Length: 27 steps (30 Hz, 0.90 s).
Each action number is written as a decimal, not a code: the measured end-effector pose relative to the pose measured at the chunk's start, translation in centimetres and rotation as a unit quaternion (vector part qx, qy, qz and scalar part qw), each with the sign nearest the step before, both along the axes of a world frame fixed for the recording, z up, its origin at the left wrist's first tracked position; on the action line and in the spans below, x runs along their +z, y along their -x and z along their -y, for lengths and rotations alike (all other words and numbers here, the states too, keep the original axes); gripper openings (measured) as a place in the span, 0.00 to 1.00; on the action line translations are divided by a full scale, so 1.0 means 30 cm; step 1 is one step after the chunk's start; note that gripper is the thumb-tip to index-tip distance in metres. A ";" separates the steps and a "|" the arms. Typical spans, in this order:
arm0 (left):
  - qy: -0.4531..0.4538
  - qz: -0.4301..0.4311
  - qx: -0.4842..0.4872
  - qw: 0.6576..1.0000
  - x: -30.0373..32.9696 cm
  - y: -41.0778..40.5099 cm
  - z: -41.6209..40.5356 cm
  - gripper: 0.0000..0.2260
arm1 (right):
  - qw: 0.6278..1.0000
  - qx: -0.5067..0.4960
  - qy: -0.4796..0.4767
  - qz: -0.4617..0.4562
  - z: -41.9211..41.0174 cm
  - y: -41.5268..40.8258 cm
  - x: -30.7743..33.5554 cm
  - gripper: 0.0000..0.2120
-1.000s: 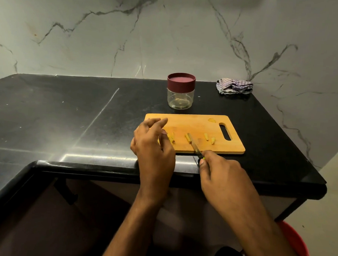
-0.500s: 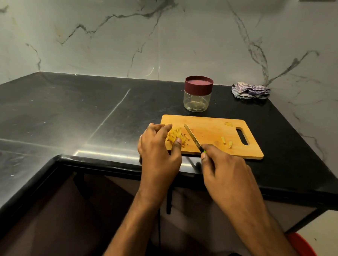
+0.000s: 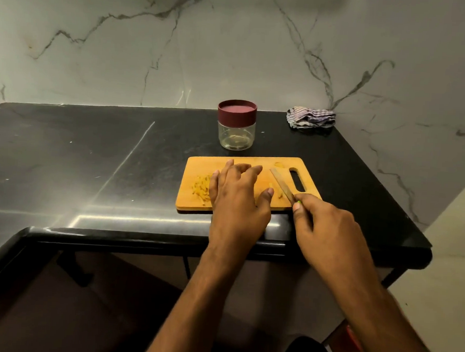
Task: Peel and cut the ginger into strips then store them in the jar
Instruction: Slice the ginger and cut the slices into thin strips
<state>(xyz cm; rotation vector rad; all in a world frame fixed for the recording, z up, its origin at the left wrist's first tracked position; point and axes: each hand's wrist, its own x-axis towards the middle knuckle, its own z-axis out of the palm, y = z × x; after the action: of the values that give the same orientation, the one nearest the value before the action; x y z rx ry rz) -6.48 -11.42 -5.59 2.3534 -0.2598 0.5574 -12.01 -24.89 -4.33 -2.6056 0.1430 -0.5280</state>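
Ginger strips (image 3: 201, 188) heaped at the left end of the wooden cutting board (image 3: 249, 161), a few stray bits (image 3: 280, 196) lying near the blade on the right. Left hand (image 3: 237, 195) spread flat over the board's middle, fingers straight and relaxed, holding nothing; just beside the heap, contact with it not clear. Right hand (image 3: 328, 224) curled round the handle of a small knife (image 3: 282, 184), blade laid low across the board beside the handle slot (image 3: 297, 181).

Jar (image 3: 236, 126) stood just behind the board, clear-walled, maroon lid (image 3: 237, 112) on, apparently empty. Crumpled striped cloth (image 3: 311, 117) at the back right of the black countertop (image 3: 92, 155).

Judged light, thin, moist and probably a little sticky: strips likely to cling to fingers and blade, and to scatter if pinched singly. Best gathered as a bunch, scooped between fingertips and the flat of the blade, or swept from the board's edge into the opened jar. Lid to be unscrewed first, gripped round its rim.
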 end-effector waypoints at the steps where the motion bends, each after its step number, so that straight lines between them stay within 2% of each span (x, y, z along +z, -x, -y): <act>1: -0.012 -0.012 -0.004 1.000 0.005 -0.013 0.012 0.21 | 1.000 -0.001 -0.011 -0.002 0.013 -0.008 -0.006 0.15; 6: -0.067 -0.055 -0.005 0.996 0.036 -0.061 0.046 0.21 | 0.999 0.008 -0.035 -0.005 0.026 -0.030 -0.024 0.15; 13: -0.082 -0.075 0.011 0.994 0.034 -0.074 0.040 0.18 | 0.999 0.016 -0.037 -0.010 0.026 -0.033 -0.025 0.17; 19: -0.073 -0.080 0.023 0.994 0.033 -0.073 0.035 0.13 | 0.999 0.014 -0.029 -0.004 0.021 -0.026 -0.023 0.17; 27: -0.034 -0.054 0.055 0.996 0.006 -0.027 -0.013 0.12 | 0.999 0.044 0.002 -0.008 -0.003 0.014 -0.009 0.16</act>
<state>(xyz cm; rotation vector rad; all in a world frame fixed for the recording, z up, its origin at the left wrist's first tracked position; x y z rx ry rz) -5.66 -11.03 -5.41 2.4660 -0.1029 0.4785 -12.44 -24.80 -4.61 -2.6079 0.0323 -0.4760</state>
